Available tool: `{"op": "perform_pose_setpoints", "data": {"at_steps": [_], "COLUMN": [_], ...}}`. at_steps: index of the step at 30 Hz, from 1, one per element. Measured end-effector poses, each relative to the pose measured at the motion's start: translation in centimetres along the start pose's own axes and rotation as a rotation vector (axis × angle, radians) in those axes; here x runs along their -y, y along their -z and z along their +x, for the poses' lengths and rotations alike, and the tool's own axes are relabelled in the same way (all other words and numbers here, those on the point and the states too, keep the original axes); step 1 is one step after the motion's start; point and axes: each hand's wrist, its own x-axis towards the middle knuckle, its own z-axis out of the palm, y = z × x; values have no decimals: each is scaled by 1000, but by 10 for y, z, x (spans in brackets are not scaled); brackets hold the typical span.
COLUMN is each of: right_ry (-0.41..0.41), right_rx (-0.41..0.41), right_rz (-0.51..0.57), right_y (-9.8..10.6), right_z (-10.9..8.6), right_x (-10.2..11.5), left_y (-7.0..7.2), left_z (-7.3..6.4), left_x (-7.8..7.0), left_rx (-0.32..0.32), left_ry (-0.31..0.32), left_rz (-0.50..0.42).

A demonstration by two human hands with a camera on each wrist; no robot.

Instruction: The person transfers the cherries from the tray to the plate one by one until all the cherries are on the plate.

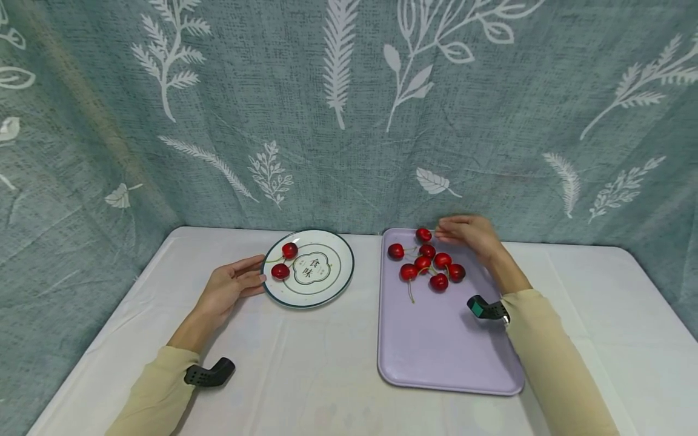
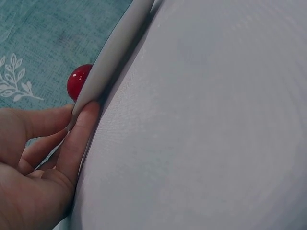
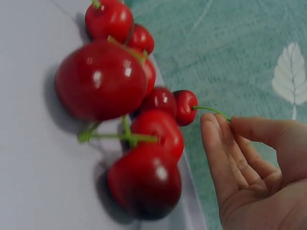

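Note:
My left hand (image 1: 229, 287) pinches the left rim of a white plate (image 1: 327, 290) with a dark edge. Two cherries (image 1: 280, 271) lie on the plate's left side. In the left wrist view, my thumb and fingers grip the rim, and one cherry (image 2: 79, 82) shows above it. Over the far end of a lilac tray (image 1: 436, 345), my right hand (image 1: 470, 235) pinches the green stem (image 3: 211, 110) of a cherry (image 1: 423, 235). Several other cherries (image 1: 438, 282) with stems are clustered on the tray's far half, left of that hand.
A white cloth (image 1: 305, 375) covers the table beneath plate and tray. Behind it hangs a green curtain (image 1: 294, 79) with white leaf prints. A black wrist camera (image 1: 209, 372) sits on the left forearm, another camera (image 1: 485, 307) on the right.

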Motion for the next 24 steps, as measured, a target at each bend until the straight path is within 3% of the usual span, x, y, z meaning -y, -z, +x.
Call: {"op": "perform_pose_setpoints", "data": {"at_steps": [12, 18, 24], "right_ry": [44, 57, 33], "right_rx": [63, 76, 79], "right_rz": [103, 187, 203], "right_y": [-33, -60, -90], "right_z": [-1, -2, 0], "right_x": [17, 22, 24], "left_y": [0, 0, 0], "left_z": [0, 0, 0], "left_x": [-1, 0, 2], "left_rx": [17, 11, 4], "left_ry": [-8, -8, -16], "left_rz": [-12, -8, -9]}}
